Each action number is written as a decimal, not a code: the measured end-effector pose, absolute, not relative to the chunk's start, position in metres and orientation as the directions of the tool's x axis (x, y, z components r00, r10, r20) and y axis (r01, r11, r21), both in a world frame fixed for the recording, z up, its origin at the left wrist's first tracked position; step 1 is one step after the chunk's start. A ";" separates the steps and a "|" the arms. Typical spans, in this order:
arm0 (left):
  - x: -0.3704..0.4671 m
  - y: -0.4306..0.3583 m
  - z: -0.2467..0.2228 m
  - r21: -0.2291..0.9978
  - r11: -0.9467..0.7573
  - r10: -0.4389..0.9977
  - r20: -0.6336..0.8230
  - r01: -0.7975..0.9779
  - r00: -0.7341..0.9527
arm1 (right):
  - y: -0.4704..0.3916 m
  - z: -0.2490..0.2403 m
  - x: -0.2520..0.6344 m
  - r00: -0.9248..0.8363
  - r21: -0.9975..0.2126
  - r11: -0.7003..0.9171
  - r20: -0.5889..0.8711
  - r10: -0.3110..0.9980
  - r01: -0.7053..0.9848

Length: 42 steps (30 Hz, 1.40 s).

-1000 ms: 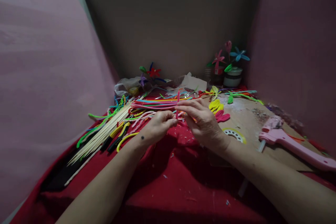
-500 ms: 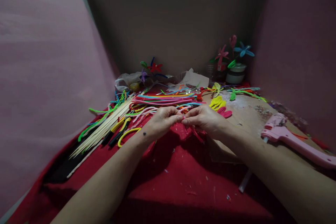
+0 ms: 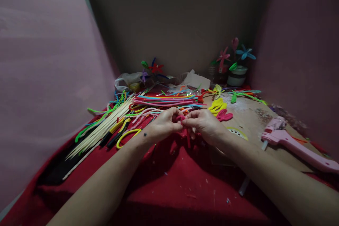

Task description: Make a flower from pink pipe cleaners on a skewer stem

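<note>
Between my hands, at the middle of the view, is a dark pink pipe cleaner [image 3: 180, 117], curved into a loop at the top, with an end hanging below. My left hand [image 3: 167, 123] pinches it from the left. From the right, my right hand [image 3: 202, 123] closes its fingertips on the same piece, almost touching the left fingers. Just behind them lie bundled pipe cleaners [image 3: 169, 101] in pink, blue and yellow. Right of my right hand are a bent pink petal shape [image 3: 224, 115] and yellow looped pieces [image 3: 217, 106].
Wooden sticks [image 3: 99, 130], pliers [image 3: 119, 132] and yellow-handled scissors [image 3: 128, 137] lie left on the red cloth [image 3: 164, 190]. A pink glue gun [image 3: 293, 143] rests on the board at right. Pipe-cleaner flowers [image 3: 245, 52] and a pot [image 3: 237, 76] stand behind.
The dark pink piece now shows a loop above my fingers and an end below them. My right hand has turned slightly, and a yellow-rimmed round item has come into view beside it.
</note>
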State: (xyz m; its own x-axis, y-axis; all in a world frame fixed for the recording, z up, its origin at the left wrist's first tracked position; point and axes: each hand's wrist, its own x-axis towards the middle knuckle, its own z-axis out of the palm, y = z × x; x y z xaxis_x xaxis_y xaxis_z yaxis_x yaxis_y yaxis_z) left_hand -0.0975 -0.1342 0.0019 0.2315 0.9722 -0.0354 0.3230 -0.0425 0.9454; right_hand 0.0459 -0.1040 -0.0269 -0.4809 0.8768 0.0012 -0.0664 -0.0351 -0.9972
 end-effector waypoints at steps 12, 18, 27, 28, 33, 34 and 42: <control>-0.099 -0.133 0.001 0.943 -0.001 0.976 -0.072 0.333 0.207 | -0.110 -0.026 0.042 -0.437 -0.993 -0.075 -0.025 0.899 -0.097; -0.100 -0.135 0.008 0.954 0.030 0.972 -0.097 0.297 0.214 | -0.108 -0.032 0.042 -0.520 -0.958 -0.143 0.008 0.854 -0.250; -0.102 -0.134 0.006 0.972 -0.042 0.968 -0.018 0.232 0.251 | -0.110 -0.025 0.045 -0.385 -0.969 -0.038 0.061 0.921 -0.242; -0.103 -0.133 0.006 0.969 -0.048 0.968 -0.015 0.244 0.250 | -0.109 -0.025 0.046 -0.361 -0.971 -0.043 0.047 0.931 -0.236; -0.106 -0.133 0.007 0.951 -0.051 0.967 -0.030 0.304 0.254 | -0.102 -0.029 0.047 -0.292 -0.967 -0.039 0.037 0.956 -0.250; -0.106 -0.133 0.007 0.947 -0.057 0.959 -0.035 0.316 0.280 | -0.101 -0.030 0.047 -0.285 -0.967 -0.032 0.042 0.958 -0.252; -0.099 -0.134 0.000 0.955 -0.012 0.935 -0.095 0.296 0.343 | -0.101 -0.032 0.045 -0.239 -0.965 0.052 0.115 0.964 -0.255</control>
